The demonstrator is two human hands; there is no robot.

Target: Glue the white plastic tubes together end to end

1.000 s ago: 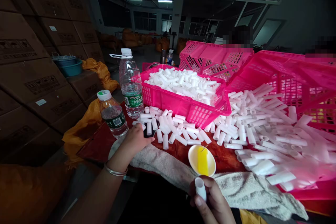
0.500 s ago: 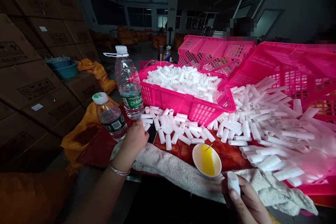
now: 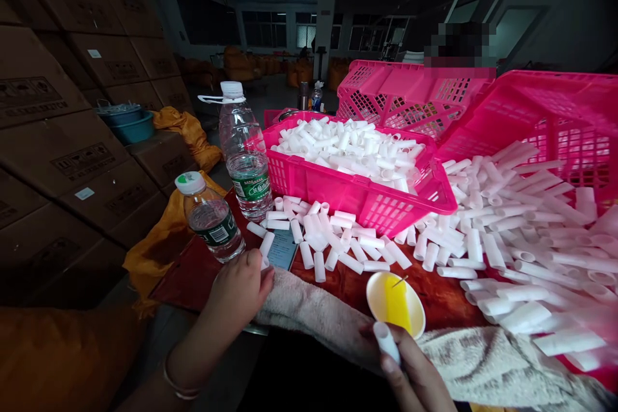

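White tube (image 3: pixel 386 340), clamped in the right hand (image 3: pixel 410 376), sits at the rim of the yellow-filled cup (image 3: pixel 396 306), which I fear a nudge could spill onto the towel (image 3: pixel 313 309); the left hand (image 3: pixel 236 296) is curled, and I cannot tell its grip.

Nothing legible on bottle labels (image 3: pixel 250 187), carton prints (image 3: pixel 82 159).

The left grip (image 3: pixel 240 293) reaches forward on an outstretched arm, fingers curled inward. The right grip (image 3: pixel 415 376) sits low and near, thumb and fingers pinched.
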